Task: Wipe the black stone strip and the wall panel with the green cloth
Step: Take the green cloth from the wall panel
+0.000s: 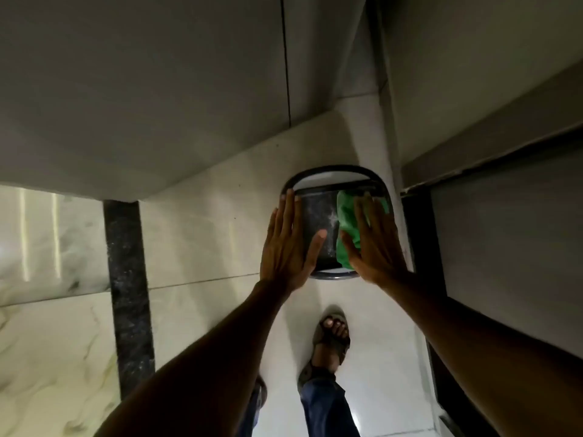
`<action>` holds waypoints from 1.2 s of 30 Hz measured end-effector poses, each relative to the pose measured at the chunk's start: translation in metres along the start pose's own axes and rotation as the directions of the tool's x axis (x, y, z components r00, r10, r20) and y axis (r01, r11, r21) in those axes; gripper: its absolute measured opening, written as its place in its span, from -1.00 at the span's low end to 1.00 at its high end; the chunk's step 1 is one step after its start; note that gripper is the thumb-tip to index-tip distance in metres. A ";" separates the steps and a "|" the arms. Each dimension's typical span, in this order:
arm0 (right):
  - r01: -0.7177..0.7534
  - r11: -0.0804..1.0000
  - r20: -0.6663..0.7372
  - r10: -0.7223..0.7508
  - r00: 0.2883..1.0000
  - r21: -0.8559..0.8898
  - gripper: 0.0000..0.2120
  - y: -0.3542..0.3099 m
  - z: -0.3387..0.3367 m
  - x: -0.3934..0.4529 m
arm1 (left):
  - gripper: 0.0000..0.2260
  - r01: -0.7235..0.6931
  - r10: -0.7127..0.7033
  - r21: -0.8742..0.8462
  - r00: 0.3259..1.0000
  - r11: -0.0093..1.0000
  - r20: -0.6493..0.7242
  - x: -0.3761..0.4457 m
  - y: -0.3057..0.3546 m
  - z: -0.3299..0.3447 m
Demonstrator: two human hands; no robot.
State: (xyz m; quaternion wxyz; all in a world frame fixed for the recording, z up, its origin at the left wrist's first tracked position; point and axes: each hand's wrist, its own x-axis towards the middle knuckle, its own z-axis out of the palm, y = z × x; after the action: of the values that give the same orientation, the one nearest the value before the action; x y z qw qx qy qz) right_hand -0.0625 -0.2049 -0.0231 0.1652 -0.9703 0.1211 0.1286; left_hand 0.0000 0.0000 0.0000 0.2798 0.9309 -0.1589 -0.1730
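I look steeply down in a dim corner. A green cloth lies on a dark, dusty stone surface framed by a dark rounded rim. My right hand presses flat on the cloth, fingers straight. Beside it, my left hand rests flat on the left edge of the same dark surface, thumb spread across it. A black speckled stone strip runs down the pale marble floor at the left. Pale wall panels fill the top of the view.
A dark vertical seam splits the wall panels. A dark frame with a grey panel stands at the right. My sandalled foot and blue trouser leg are on the white floor tiles below the hands.
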 end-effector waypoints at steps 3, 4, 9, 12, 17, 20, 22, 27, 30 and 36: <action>0.012 0.999 -0.037 -0.014 0.999 -0.048 -0.20 0.011 0.029 0.027 | -0.23 -0.045 0.045 0.034 0.999 0.998 0.002 0.021 -0.015 0.036; 0.006 0.998 -0.044 -0.008 0.999 -0.064 -0.18 0.012 0.036 0.035 | -0.22 -0.036 0.036 0.048 0.999 0.998 0.010 0.028 -0.017 0.044; 0.028 0.998 -0.097 -0.034 0.995 -0.059 -0.17 0.023 0.068 0.038 | -0.13 -0.053 0.052 0.100 0.999 0.994 0.013 0.036 -0.032 0.076; 0.004 0.998 -0.149 -0.014 0.989 -0.068 -0.22 0.024 0.082 0.036 | -0.09 -0.047 0.046 0.113 0.999 0.992 0.015 0.038 -0.042 0.086; 0.028 0.990 -0.186 -0.054 0.981 -0.136 -0.31 0.029 0.092 0.039 | -0.08 -0.027 0.035 0.125 0.998 0.992 -0.060 0.039 -0.049 0.099; 0.032 0.997 -0.191 -0.044 0.981 -0.064 -0.35 0.031 0.091 0.040 | -0.08 -0.032 0.039 0.117 0.997 0.993 -0.066 0.040 -0.050 0.100; 0.015 0.998 -0.225 -0.002 0.974 0.055 -0.38 0.028 0.089 0.039 | -0.08 -0.037 0.044 0.104 0.997 0.994 -0.065 0.039 -0.050 0.099; -0.259 0.818 -0.153 0.384 0.910 0.514 -0.37 0.001 0.066 0.043 | -0.11 -0.035 0.037 0.064 0.999 0.997 -0.030 0.033 -0.044 0.089; -0.375 0.619 -0.057 0.562 0.825 0.690 -0.44 -0.022 0.038 0.044 | -0.14 -0.014 0.016 0.049 0.999 0.999 -0.036 0.023 -0.043 0.072; -0.473 0.264 0.151 0.724 0.673 0.841 -0.42 -0.083 -0.013 0.045 | -0.15 0.124 -0.124 -0.018 0.990 0.992 -0.059 -0.010 -0.060 0.023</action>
State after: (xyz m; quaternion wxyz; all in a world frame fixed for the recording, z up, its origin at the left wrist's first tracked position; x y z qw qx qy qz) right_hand 0.0048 -0.1424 -0.0002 0.5217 -0.6534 0.5481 -0.0225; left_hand -0.0060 0.0407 -0.0504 0.2798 0.9417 -0.0911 -0.1632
